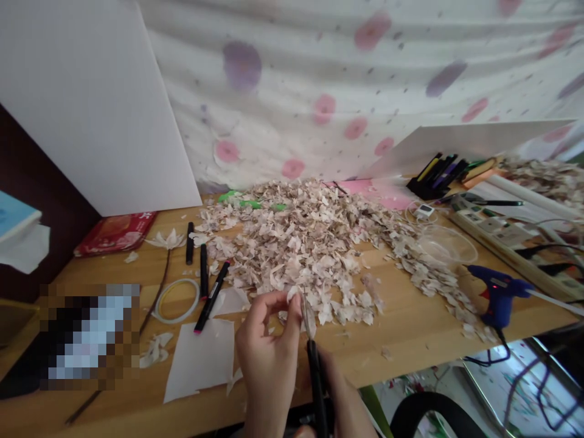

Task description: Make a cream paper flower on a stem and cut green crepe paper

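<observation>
Between its thumb and fingertips my left hand (269, 344) pinches a small whitish paper petal (292, 294). My right hand (343, 395) is wrapped around the black handles of a pair of scissors (314, 371). The blades point up and away, close beside the left fingertips and the petal; whether they touch it I cannot tell. Just beyond both hands spreads a big heap of pale, crumpled paper petals (301, 243). Left of my left hand lie a white paper sheet (201, 359) and a black marker (212, 298) resting on its top edge.
At left are a petal flower on a stem (168, 242), a tape roll (157, 310), a red packet (114, 234) and a pixelated dark object (86, 340). To the right are a blue glue gun (497, 295), a power strip (506, 237) and a pen holder (426, 188). Cords hang off the front edge.
</observation>
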